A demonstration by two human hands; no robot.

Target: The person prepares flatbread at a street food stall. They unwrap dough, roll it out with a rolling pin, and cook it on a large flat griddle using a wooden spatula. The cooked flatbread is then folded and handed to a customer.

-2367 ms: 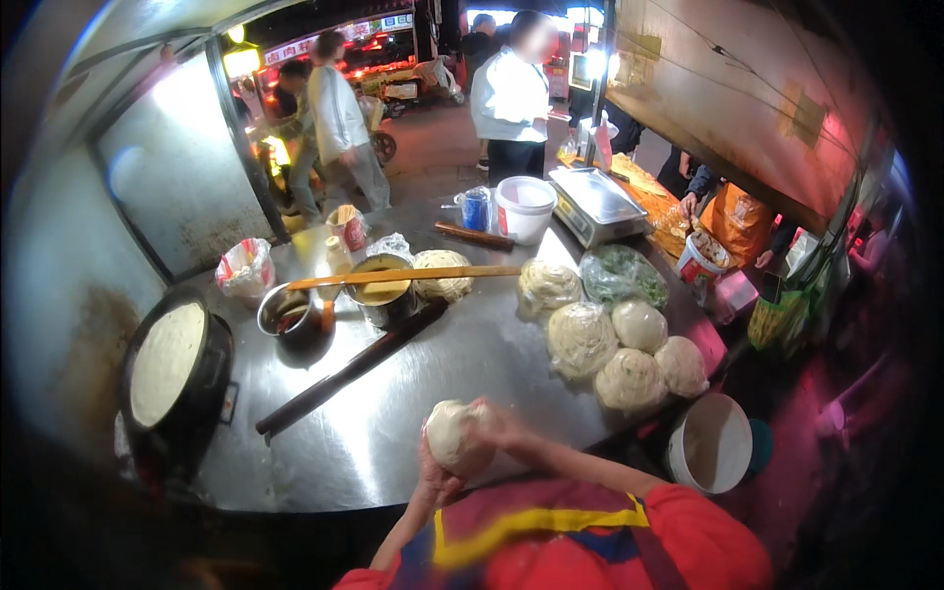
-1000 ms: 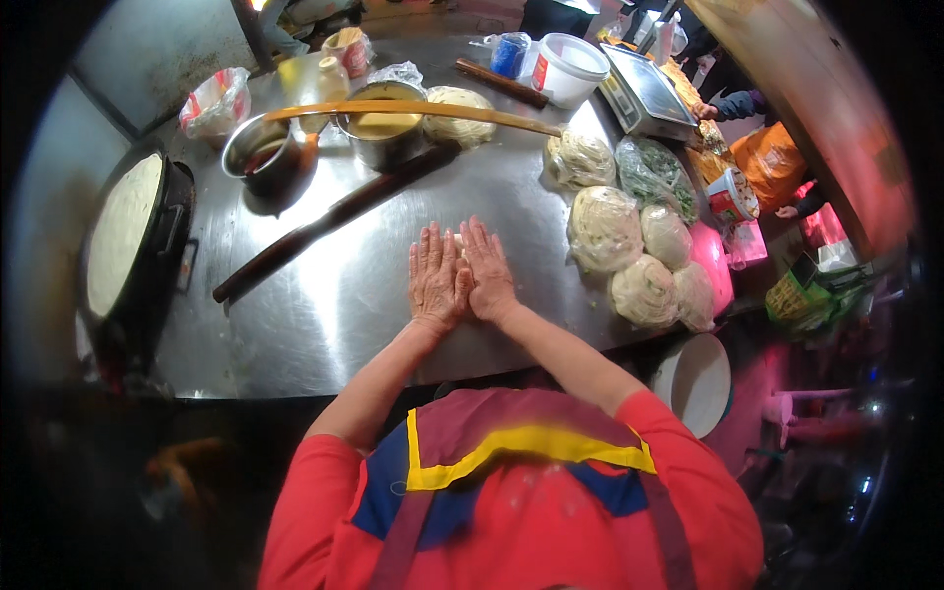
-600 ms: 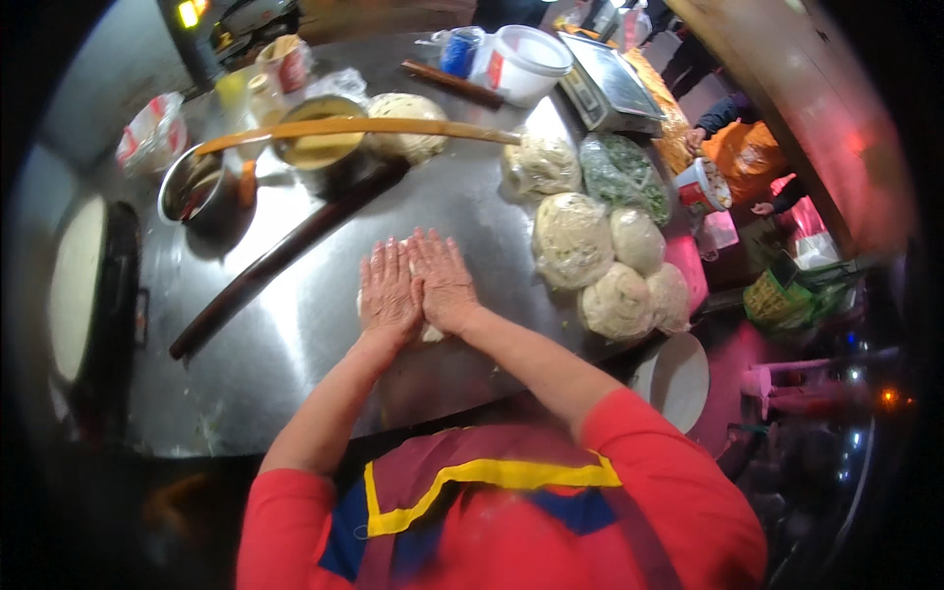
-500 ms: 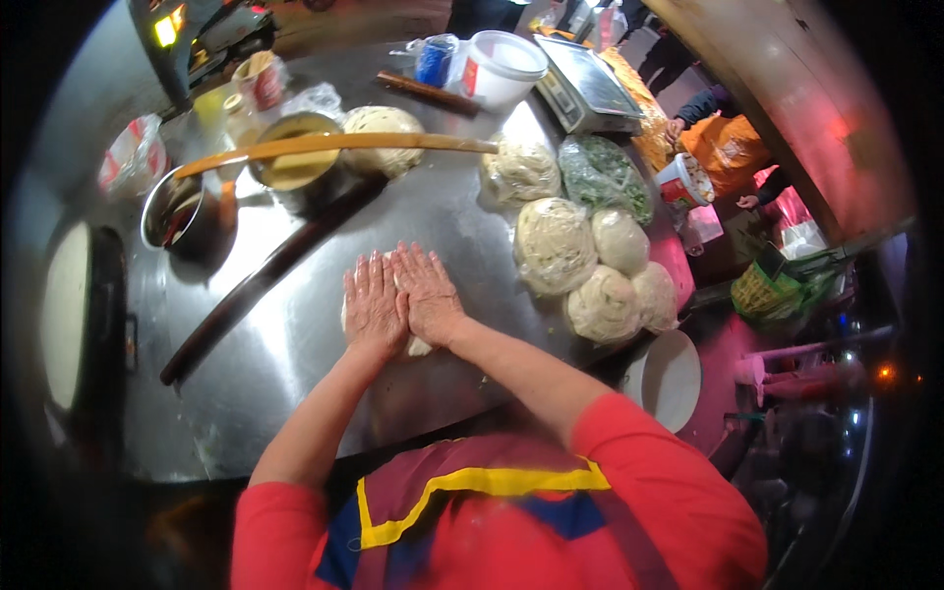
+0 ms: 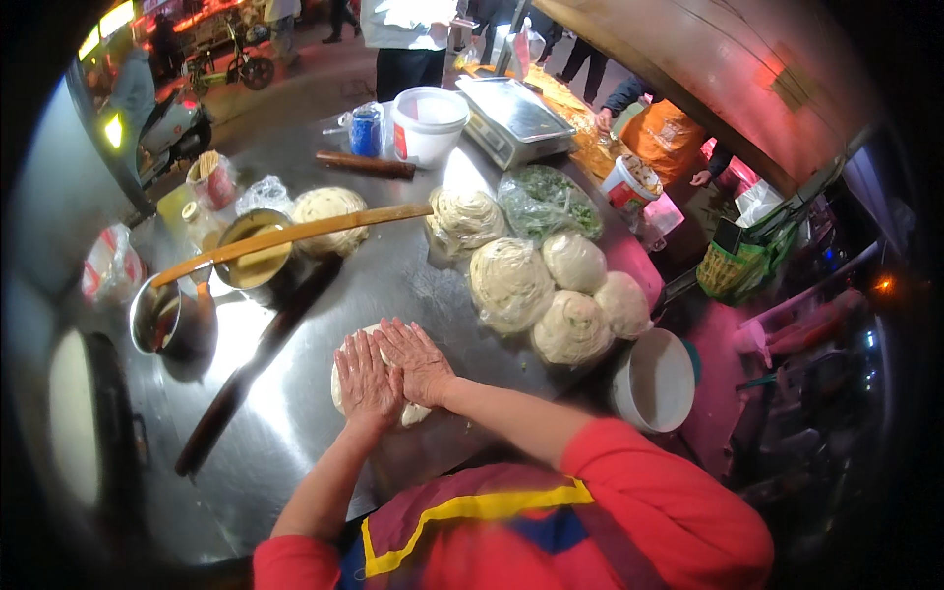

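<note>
Both my hands lie flat on a piece of pale dough on the steel worktop, their inner edges touching and partly overlapping. My left hand (image 5: 367, 383) covers the dough's left part, fingers stretched out. Beside it my right hand (image 5: 418, 364) presses down with straight fingers slanting up to the left. Only the rim of the dough (image 5: 415, 415) shows, at the left and below the palms; the rest is hidden. To the right sit several coiled dough balls, among them a large one (image 5: 508, 283) and a smaller one (image 5: 572, 326).
A dark rolling pin (image 5: 246, 383) lies left of my hands. Behind it, a wooden strip (image 5: 305, 233) rests across two metal pots. A scale (image 5: 516, 113), a white tub (image 5: 430, 126) and bagged greens (image 5: 551, 202) stand farther back. A white bowl (image 5: 654, 382) is at right.
The view has tilted up, showing more of the street and people beyond. My hands stay flat on the dough, and more of its rim shows around them.
</note>
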